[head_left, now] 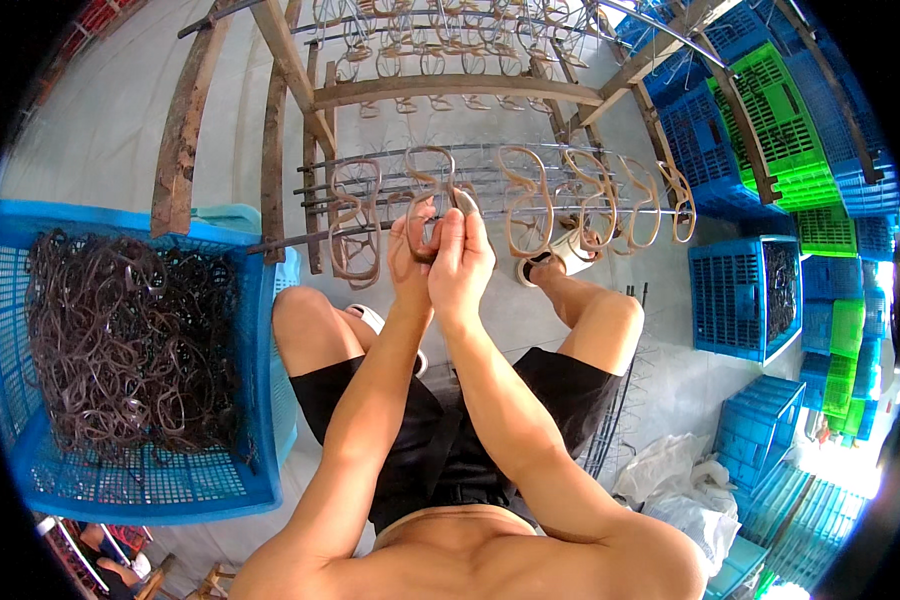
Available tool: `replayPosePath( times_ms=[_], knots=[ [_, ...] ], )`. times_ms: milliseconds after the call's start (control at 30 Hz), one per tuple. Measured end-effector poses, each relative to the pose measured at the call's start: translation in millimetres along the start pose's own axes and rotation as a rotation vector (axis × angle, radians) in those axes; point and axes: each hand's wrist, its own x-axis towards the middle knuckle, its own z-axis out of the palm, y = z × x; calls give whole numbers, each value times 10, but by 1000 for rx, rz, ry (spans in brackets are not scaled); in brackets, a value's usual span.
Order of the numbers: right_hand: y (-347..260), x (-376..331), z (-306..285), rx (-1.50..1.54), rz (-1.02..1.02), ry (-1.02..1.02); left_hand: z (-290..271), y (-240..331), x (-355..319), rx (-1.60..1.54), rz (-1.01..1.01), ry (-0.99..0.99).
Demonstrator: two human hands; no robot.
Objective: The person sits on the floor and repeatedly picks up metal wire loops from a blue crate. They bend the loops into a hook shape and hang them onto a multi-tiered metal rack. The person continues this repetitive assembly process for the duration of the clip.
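Observation:
Both hands meet in front of a rod on the wooden rack. My left hand (410,252) and my right hand (463,258) are closed on one brown eyeglass frame (432,152), its upper rim standing above my fingers. The fingers and thumbs cover part of its lower rim. Along the metal rod (288,242) hang several more brown eyeglass frames (547,195), on both sides of my hands. Whether the held frame is hooked on the rod I cannot tell.
A blue crate (270,400) of tangled dark frames stands at my left. Wooden posts (182,160) rise ahead, with more rods of frames beyond. On the right are a smaller blue crate (725,300), stacked green crates (770,120) and white plastic bags (685,500). My knees flank the rack.

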Motion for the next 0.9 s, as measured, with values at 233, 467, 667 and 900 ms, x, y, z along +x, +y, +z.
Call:
replayPosePath(
  times_ms=[233,467,667,900],
  knots=[
    [-138,62,-31,-213,-151,-55,-1,124,50,183,22,29],
    [-104,51,-107,-185,-110,-62,-16,216,113,342,176,68],
    [-107,71,-76,-196,-114,-53,5,209,138,379,275,115],
    [-159,141,-141,-280,-69,-56,2,204,87,341,138,84]
  ],
)
